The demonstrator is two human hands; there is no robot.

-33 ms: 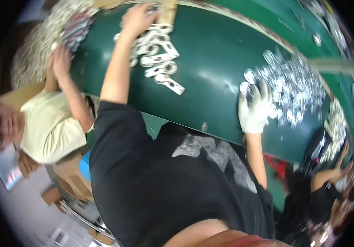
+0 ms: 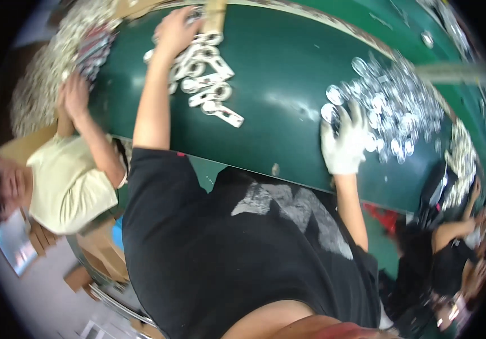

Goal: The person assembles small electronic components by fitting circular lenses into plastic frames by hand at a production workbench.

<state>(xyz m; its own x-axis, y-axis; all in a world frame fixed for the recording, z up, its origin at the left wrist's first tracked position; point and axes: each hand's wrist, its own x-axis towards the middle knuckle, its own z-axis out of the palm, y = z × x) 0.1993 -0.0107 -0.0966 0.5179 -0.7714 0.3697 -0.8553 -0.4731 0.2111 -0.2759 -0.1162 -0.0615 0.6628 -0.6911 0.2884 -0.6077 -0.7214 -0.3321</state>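
At the far left of the green table (image 2: 277,62), my bare left hand (image 2: 176,31) closes its fingers and thumb around a small shiny piece (image 2: 194,15). What kind of piece it is stays unclear. Beside and below that hand lie several white parts (image 2: 213,85), each a ring with a flat handle. My right hand (image 2: 345,141), in a white glove, rests at the near left edge of a heap of clear, shiny round pieces (image 2: 393,110). Its fingers are spread among them, and one shiny disc (image 2: 329,112) lies between thumb and forefinger.
A tan strip (image 2: 215,17) stands by my left hand. On the left a co-worker in a pale shirt (image 2: 73,181) has hands at a large heap of pale parts (image 2: 37,93). Another pale heap (image 2: 462,164) and more people are at the right. A raised rim (image 2: 333,28) edges the table.
The whole view has shifted slightly, so the table and parts sit a little further left. Both hands stay near the same heaps, with little visible movement against them.
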